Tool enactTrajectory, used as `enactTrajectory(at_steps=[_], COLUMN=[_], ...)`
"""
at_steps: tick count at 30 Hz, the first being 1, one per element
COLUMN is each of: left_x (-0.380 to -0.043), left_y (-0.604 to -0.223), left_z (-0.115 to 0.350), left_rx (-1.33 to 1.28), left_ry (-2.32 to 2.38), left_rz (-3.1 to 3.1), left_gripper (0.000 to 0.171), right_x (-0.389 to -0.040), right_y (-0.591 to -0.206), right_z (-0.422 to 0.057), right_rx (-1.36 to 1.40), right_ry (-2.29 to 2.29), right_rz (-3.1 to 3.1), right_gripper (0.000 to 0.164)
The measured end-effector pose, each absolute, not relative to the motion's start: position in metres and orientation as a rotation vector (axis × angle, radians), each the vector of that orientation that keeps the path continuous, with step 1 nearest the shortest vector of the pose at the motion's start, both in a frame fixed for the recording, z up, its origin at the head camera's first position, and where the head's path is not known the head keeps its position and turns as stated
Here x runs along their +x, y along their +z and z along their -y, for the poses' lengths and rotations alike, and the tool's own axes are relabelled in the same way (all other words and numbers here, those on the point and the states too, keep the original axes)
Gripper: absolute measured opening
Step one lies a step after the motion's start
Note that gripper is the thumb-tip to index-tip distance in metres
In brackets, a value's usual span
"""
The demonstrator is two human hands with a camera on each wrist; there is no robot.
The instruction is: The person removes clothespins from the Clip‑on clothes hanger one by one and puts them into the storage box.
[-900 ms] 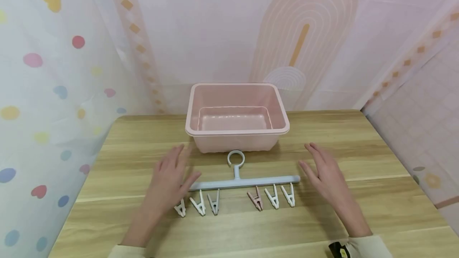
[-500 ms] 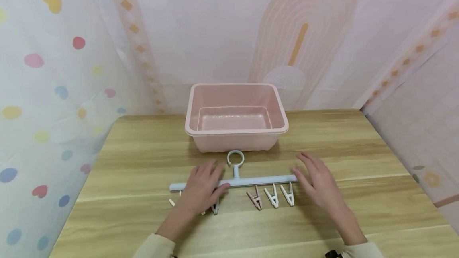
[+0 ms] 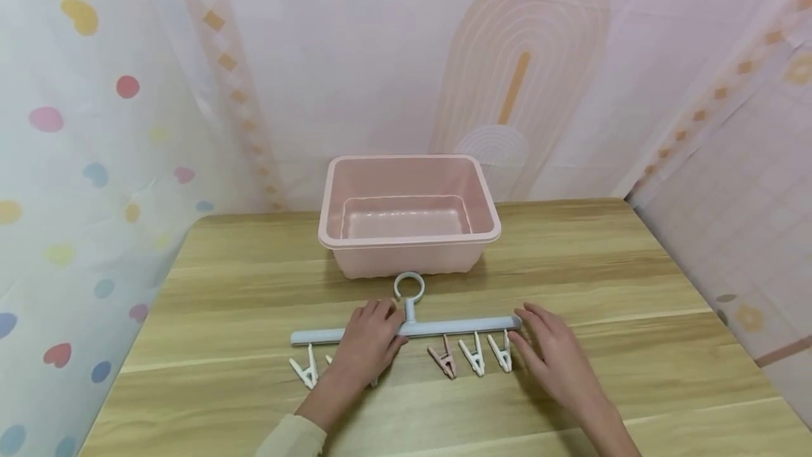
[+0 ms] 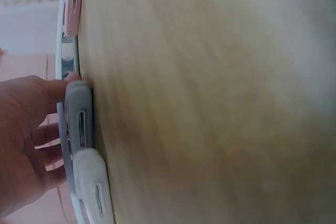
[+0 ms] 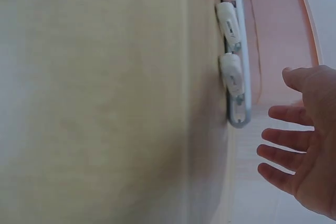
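A pale blue clip hanger (image 3: pixel 463 327) lies flat on the table, its ring hook pointing toward the pink basin. My left hand (image 3: pixel 370 344) grips the bar just left of the hook, thumb on the near side and fingers behind. Partly under that hand are a grey clip (image 4: pixel 80 114) and a white clip (image 4: pixel 93 182); another white clip (image 3: pixel 306 372) shows farther left. On the right half hang a pink clip (image 3: pixel 443 360) and two white clips (image 3: pixel 472 356). My right hand (image 3: pixel 558 358) hovers at the bar's right end, fingers loosely spread, holding nothing.
Behind the hanger stands a pink basin (image 3: pixel 409 259), with nothing visible inside. The wooden table (image 3: pixel 634 302) extends to both sides. A patterned cloth (image 3: pixel 355 55) hangs along the table's back edge.
My left hand has moved right from the bar's left end and closed on the bar near the hook. My right hand has come lower and closer to the right end.
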State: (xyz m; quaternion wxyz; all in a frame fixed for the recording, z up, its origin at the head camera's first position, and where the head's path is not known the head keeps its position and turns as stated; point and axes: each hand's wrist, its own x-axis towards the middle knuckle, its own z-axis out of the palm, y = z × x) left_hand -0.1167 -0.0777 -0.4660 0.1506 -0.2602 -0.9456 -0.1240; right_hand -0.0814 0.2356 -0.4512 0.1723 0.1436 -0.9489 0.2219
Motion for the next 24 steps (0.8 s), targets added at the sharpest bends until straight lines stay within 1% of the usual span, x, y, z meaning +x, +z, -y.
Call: enactTrajectory(at_steps=[7,12,18,24], left_x=[-0.106,-0.095,-0.078,-0.070], left_y=[-0.460,-0.453,-0.440,-0.425], left_z=[0.087,0.094,0.099,0.086], left_rx=[-0.706,-0.692,-0.693,-0.712], left_ry=[-0.329,-0.256,-0.265,-0.303], left_rz=[2.754,2.676,2.555,2.446], left_gripper=[0.024,0.024,0.027,0.028], right_x=[-0.071,-0.067,-0.062,-0.054], right_y=[-0.461,-0.461,-0.456,-0.437], right_z=[-0.230,-0.224,-0.217,-0.218], right_rx=[0.408,0.390,0.325,0.202], right_ry=[0.637,0.673,0.933,1.257], right_rz=[2.686,2.728,2.818,2.826], right_gripper=[0.042,0.048,0.059,0.071])
